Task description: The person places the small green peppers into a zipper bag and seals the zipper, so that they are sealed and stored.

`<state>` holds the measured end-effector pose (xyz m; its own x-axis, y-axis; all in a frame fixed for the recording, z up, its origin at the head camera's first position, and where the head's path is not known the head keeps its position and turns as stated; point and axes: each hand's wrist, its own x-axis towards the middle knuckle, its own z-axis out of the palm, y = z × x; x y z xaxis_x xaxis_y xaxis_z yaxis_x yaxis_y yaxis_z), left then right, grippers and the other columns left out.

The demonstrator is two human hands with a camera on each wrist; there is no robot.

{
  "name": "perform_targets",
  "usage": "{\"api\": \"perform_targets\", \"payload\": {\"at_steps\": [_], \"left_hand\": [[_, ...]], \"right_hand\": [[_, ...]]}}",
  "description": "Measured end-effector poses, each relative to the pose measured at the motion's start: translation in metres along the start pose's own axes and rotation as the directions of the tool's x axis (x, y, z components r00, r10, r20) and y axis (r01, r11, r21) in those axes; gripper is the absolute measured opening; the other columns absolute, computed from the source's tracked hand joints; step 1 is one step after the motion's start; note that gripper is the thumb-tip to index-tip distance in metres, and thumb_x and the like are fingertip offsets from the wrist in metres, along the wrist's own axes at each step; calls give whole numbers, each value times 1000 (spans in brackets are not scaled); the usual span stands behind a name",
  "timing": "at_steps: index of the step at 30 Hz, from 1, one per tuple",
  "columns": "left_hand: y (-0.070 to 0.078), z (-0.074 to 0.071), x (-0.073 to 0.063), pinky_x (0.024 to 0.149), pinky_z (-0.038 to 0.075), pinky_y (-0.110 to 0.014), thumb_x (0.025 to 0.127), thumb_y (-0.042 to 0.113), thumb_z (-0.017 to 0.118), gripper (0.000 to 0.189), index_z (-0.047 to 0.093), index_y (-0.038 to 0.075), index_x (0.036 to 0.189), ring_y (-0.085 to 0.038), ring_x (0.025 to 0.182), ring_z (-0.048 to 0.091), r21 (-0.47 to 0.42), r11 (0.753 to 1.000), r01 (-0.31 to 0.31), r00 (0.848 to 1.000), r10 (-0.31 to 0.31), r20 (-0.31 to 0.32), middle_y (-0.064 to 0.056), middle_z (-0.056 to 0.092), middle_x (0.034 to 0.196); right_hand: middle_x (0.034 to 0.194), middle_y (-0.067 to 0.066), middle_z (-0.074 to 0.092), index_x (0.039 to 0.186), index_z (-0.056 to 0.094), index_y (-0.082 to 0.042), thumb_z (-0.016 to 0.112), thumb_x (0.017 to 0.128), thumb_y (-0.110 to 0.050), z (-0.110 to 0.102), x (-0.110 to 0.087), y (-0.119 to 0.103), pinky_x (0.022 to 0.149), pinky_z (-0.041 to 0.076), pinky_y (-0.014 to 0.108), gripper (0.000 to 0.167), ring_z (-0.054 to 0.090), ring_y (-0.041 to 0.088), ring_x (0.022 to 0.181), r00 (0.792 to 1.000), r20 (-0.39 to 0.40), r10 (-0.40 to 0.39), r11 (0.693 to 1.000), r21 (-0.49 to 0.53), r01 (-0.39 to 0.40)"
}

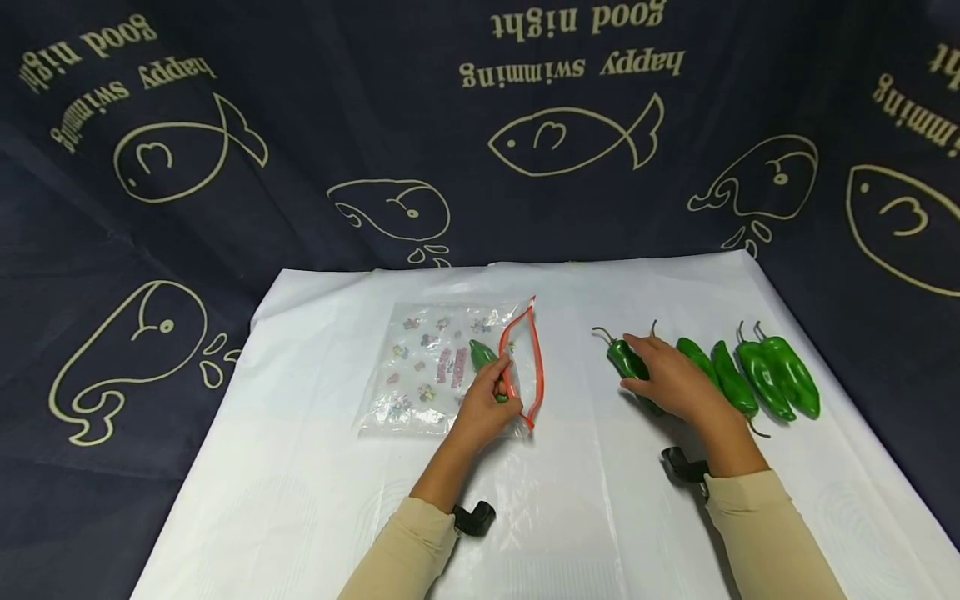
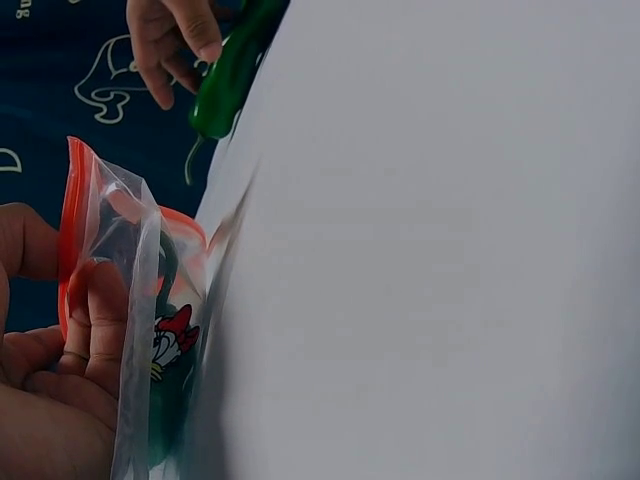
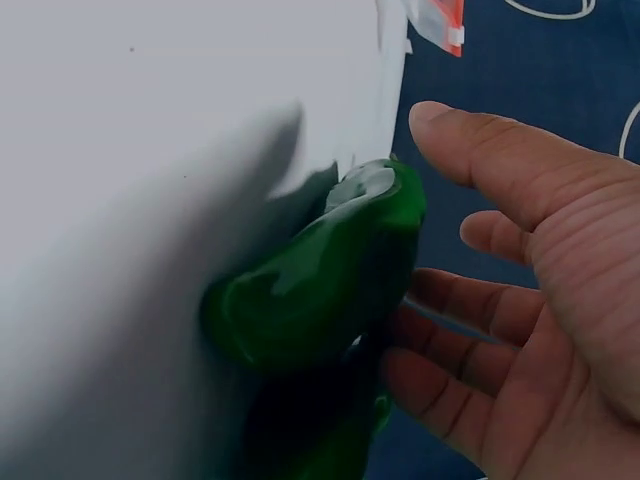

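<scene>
A clear zip bag (image 1: 412, 392) with a red zip edge and printed cartoon figures lies on the white table, its mouth facing right and parted. Inside it is one green pepper (image 1: 482, 354). My left hand (image 1: 483, 408) pinches the bag's near lip at the red edge; the left wrist view shows fingers (image 2: 105, 320) behind the clear plastic. Over at the right, my right hand (image 1: 671, 379) is at the leftmost loose pepper (image 1: 624, 358), partly covering it. In the right wrist view its thumb stands apart from that pepper (image 3: 330, 280), with fingers extended along the far side.
Several more green peppers (image 1: 765, 379) lie in a row to the right of my right hand, stems pointing different ways. The white-covered table (image 1: 555, 500) ends at a dark cloth (image 1: 375, 100) with fish and whale drawings behind and at the sides.
</scene>
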<state>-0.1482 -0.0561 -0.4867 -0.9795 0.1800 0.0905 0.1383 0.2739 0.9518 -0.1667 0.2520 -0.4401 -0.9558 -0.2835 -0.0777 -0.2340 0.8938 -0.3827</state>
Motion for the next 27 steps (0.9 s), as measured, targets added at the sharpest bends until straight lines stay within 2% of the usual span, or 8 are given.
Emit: {"api": "perform_targets", "payload": {"at_steps": [8,15,24,26,27], "left_hand": [[-2,0,2,72,43,-19,72,-5,63,77,45,-2,147,-10,85,51,6,1000,10,1000,-10,0,-10,55,119],[-2,1,0,72,43,-19,72,-7,62,78,43,-5,147,-14,85,52,-24,1000,-10,1000,10,10,-16,55,122],[-2,0,1,74,43,-21,73,-3,61,76,43,-2,148,-10,85,49,15,1000,18,1000,-18,18,-9,54,110],[-2,0,0,74,43,-21,73,-3,62,76,43,-3,147,-9,85,50,9,1000,9,1000,-9,14,-10,55,110],[4,-2,-1,74,43,-22,73,-4,61,76,43,-4,147,-12,86,51,2,1000,6,1000,-6,14,-13,55,111]], "right_hand": [[142,37,40,151,36,2,74,89,-27,3,5,-1,99,36,66,78,40,54,128,1000,19,4,1000,-24,-4],[137,35,45,148,39,4,74,89,-23,8,9,-1,95,41,64,74,47,52,121,1000,26,16,998,-58,-14],[137,38,43,149,36,4,69,91,-15,5,8,-2,92,42,64,69,47,54,119,999,48,-7,999,-41,9],[138,38,42,149,36,4,68,91,-14,4,8,-2,92,42,64,69,47,54,120,998,54,-12,999,-37,14],[138,38,42,149,36,4,68,91,-14,4,8,-2,92,42,65,69,47,54,120,998,57,-14,999,-35,16]]}}
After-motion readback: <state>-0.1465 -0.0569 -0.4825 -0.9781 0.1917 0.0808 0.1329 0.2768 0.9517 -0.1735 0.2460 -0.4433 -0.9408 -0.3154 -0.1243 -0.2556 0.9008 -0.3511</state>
